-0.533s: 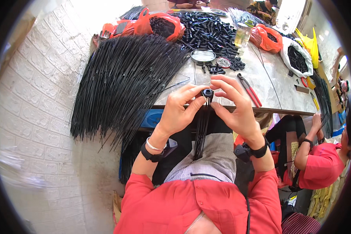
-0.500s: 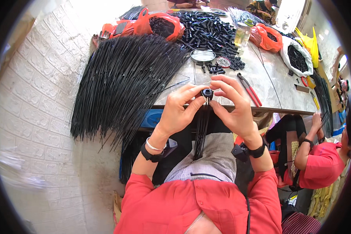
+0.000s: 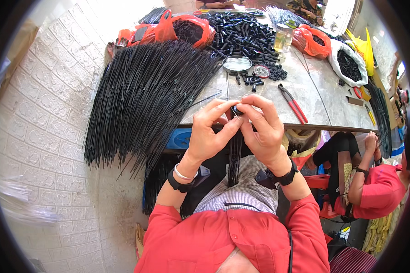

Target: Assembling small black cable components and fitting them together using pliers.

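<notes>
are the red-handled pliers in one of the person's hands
No, the red-handled pliers lie on the table, apart from the left hand and right hand, which pinch a small black cap.

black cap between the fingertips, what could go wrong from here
1. Both hands, left hand and right hand, pinch the small cap at the table edge; if it slips, it likely falls to the lap or floor.
2. The rods hanging below it could slide loose.

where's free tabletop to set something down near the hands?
Bare table lies right of the red-handled pliers, up to the white bag. A smaller bare strip lies between the pliers and the black rod bundle. The far end is crowded with black tubes.
</notes>
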A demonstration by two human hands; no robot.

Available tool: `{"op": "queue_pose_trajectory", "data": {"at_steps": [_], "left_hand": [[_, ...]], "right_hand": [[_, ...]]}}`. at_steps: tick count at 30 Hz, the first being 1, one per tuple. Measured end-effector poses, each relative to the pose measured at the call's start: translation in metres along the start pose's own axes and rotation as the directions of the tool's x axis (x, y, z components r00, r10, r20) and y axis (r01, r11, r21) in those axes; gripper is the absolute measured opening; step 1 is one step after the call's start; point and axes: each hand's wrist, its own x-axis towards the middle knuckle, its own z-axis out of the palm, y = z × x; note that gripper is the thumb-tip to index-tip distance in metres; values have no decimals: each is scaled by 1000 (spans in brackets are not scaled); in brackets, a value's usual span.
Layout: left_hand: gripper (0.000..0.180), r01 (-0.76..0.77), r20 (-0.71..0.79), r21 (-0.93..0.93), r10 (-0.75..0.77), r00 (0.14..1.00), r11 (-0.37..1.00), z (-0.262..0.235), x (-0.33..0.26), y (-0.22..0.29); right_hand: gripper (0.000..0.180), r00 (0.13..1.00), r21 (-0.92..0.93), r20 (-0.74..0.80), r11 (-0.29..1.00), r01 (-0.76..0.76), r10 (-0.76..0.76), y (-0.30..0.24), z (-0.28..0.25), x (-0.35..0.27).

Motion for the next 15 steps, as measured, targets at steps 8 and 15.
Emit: {"op": "queue_pose_trajectory", "data": {"at_steps": [8, 15], "left_hand": [[30, 83, -77, -45, -86, 993, 996, -1, -8, -12], [25, 156, 23, -378, -160, 987, 912, -5, -4, -11]], "right_hand": [[34, 997, -15, -70, 1000, 21, -22, -3, 10, 2], [34, 981, 137, -62, 975, -176, 186, -12, 4, -5]]}}
